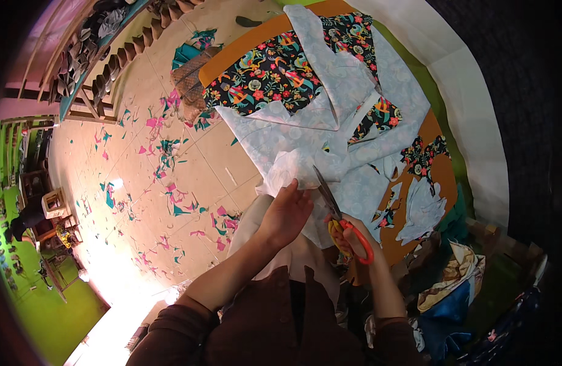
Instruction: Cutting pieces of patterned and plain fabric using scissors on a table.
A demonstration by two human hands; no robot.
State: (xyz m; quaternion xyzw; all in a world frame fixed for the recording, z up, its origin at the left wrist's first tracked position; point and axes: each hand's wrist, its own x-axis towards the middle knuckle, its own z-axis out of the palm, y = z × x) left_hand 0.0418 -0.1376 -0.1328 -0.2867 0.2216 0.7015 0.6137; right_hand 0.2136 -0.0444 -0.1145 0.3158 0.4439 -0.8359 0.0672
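Observation:
A large piece of fabric point(305, 122) spreads over a brown board point(438, 131); its pale underside mostly shows, and folded-back parts show a black print with bright flowers and birds. My left hand point(288, 213) pinches the fabric's near edge between thumb and fingers, close to a raised pale layer point(291, 166). My right hand point(354, 238) grips scissors point(328, 194) by their red and yellow handles. The blades point away from me and lie by the fabric, just right of my left fingertips. How far the blades are parted is hard to make out.
Pink and teal scraps point(171, 146) litter the tiled floor at left. Cut pale pieces point(422, 210) lie on the board's right side. A crumpled patterned cloth point(450, 277) rests at lower right. Racks of shoe-shaped items point(113, 64) stand at upper left, near a brown textured bundle point(190, 79).

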